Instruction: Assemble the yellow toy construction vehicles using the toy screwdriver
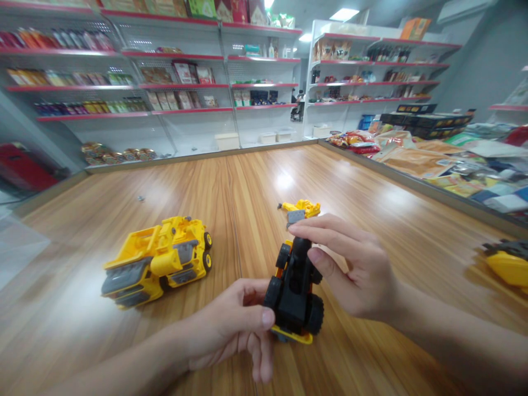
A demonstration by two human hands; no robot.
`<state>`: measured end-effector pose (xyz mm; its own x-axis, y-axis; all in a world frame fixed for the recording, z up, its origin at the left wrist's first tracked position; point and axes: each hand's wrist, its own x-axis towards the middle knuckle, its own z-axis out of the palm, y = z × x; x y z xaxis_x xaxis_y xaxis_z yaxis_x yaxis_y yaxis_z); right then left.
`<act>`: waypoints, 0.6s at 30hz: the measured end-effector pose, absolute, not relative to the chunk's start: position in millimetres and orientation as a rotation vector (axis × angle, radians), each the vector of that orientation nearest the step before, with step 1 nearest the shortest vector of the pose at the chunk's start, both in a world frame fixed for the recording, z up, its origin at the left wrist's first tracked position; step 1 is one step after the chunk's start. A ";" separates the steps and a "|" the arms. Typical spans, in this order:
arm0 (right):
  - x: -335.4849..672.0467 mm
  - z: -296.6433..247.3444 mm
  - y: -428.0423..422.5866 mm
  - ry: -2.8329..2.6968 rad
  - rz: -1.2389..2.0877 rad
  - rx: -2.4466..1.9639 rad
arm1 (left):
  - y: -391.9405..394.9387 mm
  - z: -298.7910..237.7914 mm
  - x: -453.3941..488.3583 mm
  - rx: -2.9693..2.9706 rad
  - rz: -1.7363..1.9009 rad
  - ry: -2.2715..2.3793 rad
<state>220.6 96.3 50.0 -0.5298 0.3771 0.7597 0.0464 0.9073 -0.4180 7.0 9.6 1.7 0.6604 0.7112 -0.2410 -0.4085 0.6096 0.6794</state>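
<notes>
A small toy vehicle [293, 297] with a black underside, black wheels and a yellow edge is held upside down over the wooden table [371, 192]. My left hand [235, 324] grips its lower end with thumb and fingers. My right hand [350, 269] pinches its upper end with fingertips. Just behind lies a small yellow toy part [301, 209] with a grey piece. A larger yellow toy truck [159, 258] stands to the left on the table.
Another yellow toy [509, 264] sits at the right edge. Packaged goods [433, 159] cover a lower counter along the table's right side. Store shelves [165, 82] with products line the back wall. A red object [25, 168] stands at far left.
</notes>
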 end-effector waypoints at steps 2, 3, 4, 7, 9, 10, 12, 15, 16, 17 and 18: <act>220.4 48.9 96.1 -2.097 0.429 -0.300 | 9.8 1.6 7.0 0.633 0.679 0.537; 220.3 48.1 96.1 -2.089 0.430 -0.311 | 9.9 1.4 7.1 0.635 0.676 0.538; 220.2 47.3 96.2 -2.080 0.430 -0.323 | 9.9 1.2 7.1 0.634 0.674 0.539; 220.0 45.8 96.4 -2.073 0.431 -0.331 | 9.8 0.9 7.6 0.627 0.674 0.535; 219.7 45.8 96.3 -2.098 0.427 -0.298 | 9.7 0.7 7.7 0.619 0.684 0.531; 219.5 45.8 96.1 -2.108 0.424 -0.277 | 9.5 0.6 7.7 0.617 0.689 0.530; 219.0 45.7 95.8 -2.117 0.410 -0.244 | 9.2 0.5 7.3 0.617 0.689 0.530; 218.7 44.6 95.7 -2.096 0.404 -0.259 | 9.0 1.1 6.8 0.623 0.683 0.532; 218.7 44.3 95.7 -2.088 0.405 -0.280 | 9.1 1.4 6.8 0.625 0.681 0.535; 218.7 44.3 95.8 -2.082 0.405 -0.302 | 9.2 1.8 6.9 0.624 0.684 0.537; 218.8 44.4 95.8 -2.079 0.404 -0.321 | 9.4 2.1 7.0 0.622 0.687 0.538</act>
